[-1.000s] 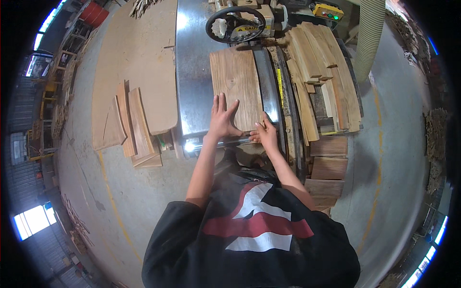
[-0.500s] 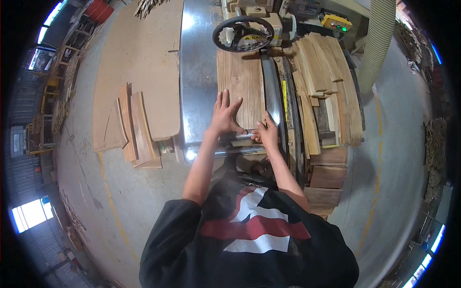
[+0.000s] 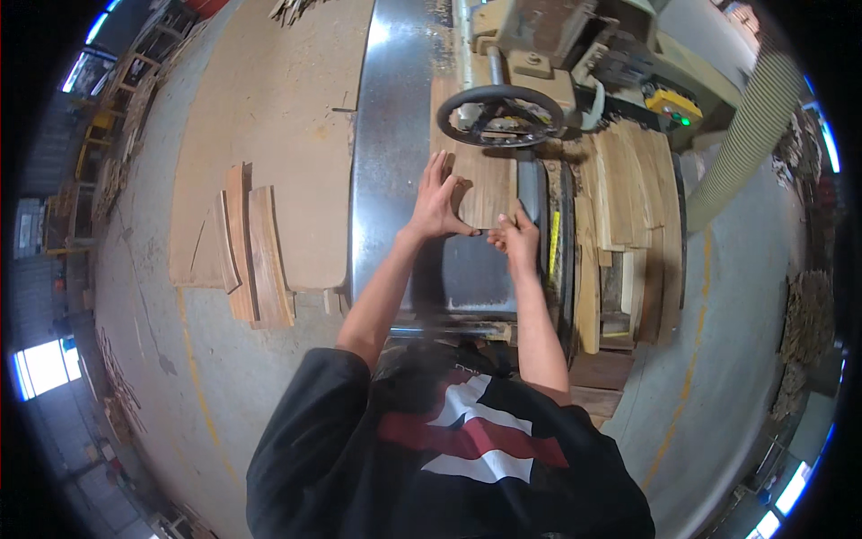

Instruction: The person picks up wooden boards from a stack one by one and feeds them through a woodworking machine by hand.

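A flat wooden board (image 3: 488, 187) lies on the machine's metal table (image 3: 390, 193) along the right-hand fence (image 3: 536, 193). Its far part runs under a black handwheel (image 3: 455, 106). At the near left corner, my left hand (image 3: 434, 208) rests with fingers stretched forward and thumb spread along the near end. My right hand (image 3: 518, 242) is at the near right corner, its fingers curled against the board's end and one finger pointing forward beside the edge. The blade is not visible.
Cut wooden strips (image 3: 628, 184) are stacked right of the fence. On the left, several narrow strips (image 3: 262, 242) overhang a brown sheet-topped table (image 3: 296, 135). A ribbed hose (image 3: 750, 135) hangs at the far right, near a yellow control box (image 3: 673, 105) with a lit green button.
The board has slid farther forward under the handwheel, with both hands moving along behind it. More bare metal shows at the near end. The view has shifted too.
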Tool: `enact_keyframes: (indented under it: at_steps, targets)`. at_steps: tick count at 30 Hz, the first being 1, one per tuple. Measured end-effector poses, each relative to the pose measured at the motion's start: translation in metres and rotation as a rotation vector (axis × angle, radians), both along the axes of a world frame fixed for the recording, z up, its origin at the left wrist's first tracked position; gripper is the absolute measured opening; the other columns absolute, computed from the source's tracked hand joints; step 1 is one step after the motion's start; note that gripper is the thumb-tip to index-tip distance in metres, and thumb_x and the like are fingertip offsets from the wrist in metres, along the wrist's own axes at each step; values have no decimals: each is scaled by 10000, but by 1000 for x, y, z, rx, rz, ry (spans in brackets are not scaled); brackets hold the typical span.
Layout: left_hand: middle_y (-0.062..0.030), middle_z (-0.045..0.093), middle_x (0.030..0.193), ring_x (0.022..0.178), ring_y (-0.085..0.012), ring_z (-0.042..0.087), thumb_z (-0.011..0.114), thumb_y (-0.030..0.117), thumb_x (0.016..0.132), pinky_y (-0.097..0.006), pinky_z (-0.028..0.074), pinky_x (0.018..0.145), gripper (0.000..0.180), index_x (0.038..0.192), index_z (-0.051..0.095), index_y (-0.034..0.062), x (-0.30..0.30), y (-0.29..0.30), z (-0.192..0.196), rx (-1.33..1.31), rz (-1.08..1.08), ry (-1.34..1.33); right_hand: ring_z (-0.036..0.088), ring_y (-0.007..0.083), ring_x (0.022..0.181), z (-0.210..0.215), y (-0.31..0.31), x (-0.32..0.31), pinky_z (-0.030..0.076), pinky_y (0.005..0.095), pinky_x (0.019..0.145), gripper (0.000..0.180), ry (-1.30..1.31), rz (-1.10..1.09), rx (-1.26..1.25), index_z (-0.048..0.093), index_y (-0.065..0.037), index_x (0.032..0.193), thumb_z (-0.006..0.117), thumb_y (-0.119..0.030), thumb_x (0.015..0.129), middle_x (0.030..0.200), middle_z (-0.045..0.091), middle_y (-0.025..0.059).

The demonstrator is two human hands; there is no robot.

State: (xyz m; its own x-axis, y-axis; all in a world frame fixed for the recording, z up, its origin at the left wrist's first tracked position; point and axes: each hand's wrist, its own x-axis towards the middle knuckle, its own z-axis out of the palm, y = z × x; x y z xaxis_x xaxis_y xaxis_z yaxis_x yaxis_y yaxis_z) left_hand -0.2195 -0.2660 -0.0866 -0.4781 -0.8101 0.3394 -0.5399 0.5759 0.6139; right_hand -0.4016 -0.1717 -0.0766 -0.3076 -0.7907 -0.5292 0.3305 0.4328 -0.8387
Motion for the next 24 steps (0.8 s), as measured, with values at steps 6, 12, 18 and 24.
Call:
enact_keyframes:
  at_steps: [6, 12, 18, 24]
  targets:
    - [-344, 173, 1512, 1386, -531, 235, 946, 398, 394, -526, 275, 1151, 1024, 1308, 563, 137, 7, -15, 5, -16, 126, 225, 612, 158, 522, -8, -45, 7, 407, 220, 430, 580, -15, -82, -18, 405, -54, 1462, 627, -70, 926, 719, 655, 105]
    - [-310, 207, 1517, 1399, -488, 252, 897, 253, 598, -520, 304, 1138, 852, 1355, 524, 136, 91, 10, 3, 34, 466, 289, 607, 169, 499, -24, -87, -11, 358, 218, 356, 748, 131, -151, 11, 286, -112, 1517, 698, -107, 892, 720, 659, 130]
    - [-304, 352, 1448, 1284, -472, 397, 809, 267, 655, -520, 350, 1074, 691, 1290, 593, 104, 302, 54, 22, 75, 1291, 135, 645, 158, 637, -42, -122, -18, 390, 211, 442, 479, 217, -186, -90, 453, -49, 1313, 691, -165, 915, 829, 677, 120]
    - [-257, 552, 1228, 1212, -437, 455, 792, 592, 615, -500, 390, 1025, 719, 1192, 678, 179, 431, 107, 30, 403, 1442, -290, 664, 170, 946, -29, -82, 5, 501, 227, 740, 533, 230, 104, -364, 415, -18, 1447, 580, -252, 997, 1174, 650, 98]
